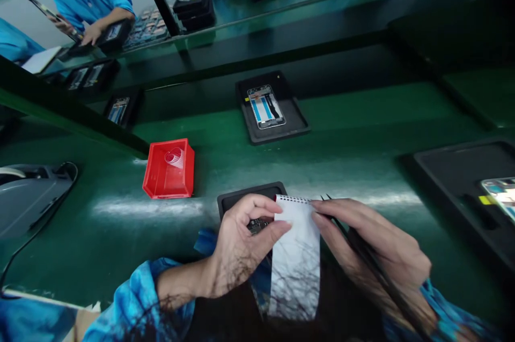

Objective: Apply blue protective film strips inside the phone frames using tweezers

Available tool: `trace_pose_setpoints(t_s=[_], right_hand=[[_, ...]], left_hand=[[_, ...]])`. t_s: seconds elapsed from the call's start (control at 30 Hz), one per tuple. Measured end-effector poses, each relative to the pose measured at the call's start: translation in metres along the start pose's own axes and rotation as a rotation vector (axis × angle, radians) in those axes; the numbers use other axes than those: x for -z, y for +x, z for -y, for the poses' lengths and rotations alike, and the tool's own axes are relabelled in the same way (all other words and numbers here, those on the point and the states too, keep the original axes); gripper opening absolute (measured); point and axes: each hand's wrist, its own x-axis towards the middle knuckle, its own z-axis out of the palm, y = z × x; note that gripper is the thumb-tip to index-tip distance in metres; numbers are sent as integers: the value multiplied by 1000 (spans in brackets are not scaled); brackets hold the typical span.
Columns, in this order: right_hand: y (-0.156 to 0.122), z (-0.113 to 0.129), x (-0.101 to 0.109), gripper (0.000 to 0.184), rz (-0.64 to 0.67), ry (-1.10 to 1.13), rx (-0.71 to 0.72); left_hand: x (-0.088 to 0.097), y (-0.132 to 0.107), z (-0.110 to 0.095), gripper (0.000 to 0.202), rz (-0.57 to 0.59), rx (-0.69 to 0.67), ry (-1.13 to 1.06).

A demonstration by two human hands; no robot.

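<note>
A white strip of paper (pixel 295 256) with a row of small black marks along its top edge hangs between my hands. My left hand (pixel 245 245) is closed, pinching the strip's left edge between thumb and fingers. My right hand (pixel 374 245) is closed around black tweezers (pixel 374 267), tips pointing up and away. Its thumb and fingertip also meet the strip's top right corner. Behind my left hand lies a black tray (pixel 251 195), with part of a circuit board (pixel 258 225) showing; the rest is hidden. Dark strands blur across the bottom.
On the green bench, a red bin (pixel 169 184) holds a small roll (pixel 174 156). Farther back, a black tray (pixel 277 135) carries an opened phone (pixel 266 107). Another tray (pixel 450 192) is at right, a grey device (pixel 36 197) at left. Co-workers in blue sit across, beyond a green post (pixel 72 111).
</note>
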Motion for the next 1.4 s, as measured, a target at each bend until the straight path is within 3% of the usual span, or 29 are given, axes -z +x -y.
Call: trace_pose_setpoints(t_s=[0.13, 0.47, 0.6, 0.83, 1.07, 1.13, 1.3, 1.4], right_hand=[[0, 1, -2, 38, 50, 23, 8], [5, 2, 3, 31, 105, 154, -39], [4, -1, 0, 28, 107, 161, -71], [1, -6, 1, 25, 143, 136, -55], [3, -7, 3, 20, 156, 163, -58], [2, -5, 4, 23, 148, 176, -64], [2, -2, 4, 24, 182, 200, -80], [4, -3, 7, 26, 206, 184, -27]], left_hand=[[1, -1, -1, 21, -73, -24, -43], [3, 3, 2, 26, 21, -127, 9], [6, 3, 3, 28, 41, -208, 178], [19, 10, 2, 23, 56, -476, 614], [22, 14, -8, 20, -1, -567, 813], [20, 14, -6, 25, 19, -604, 772], [19, 13, 1, 26, 203, -668, 541], [19, 11, 4, 28, 206, -636, 515]])
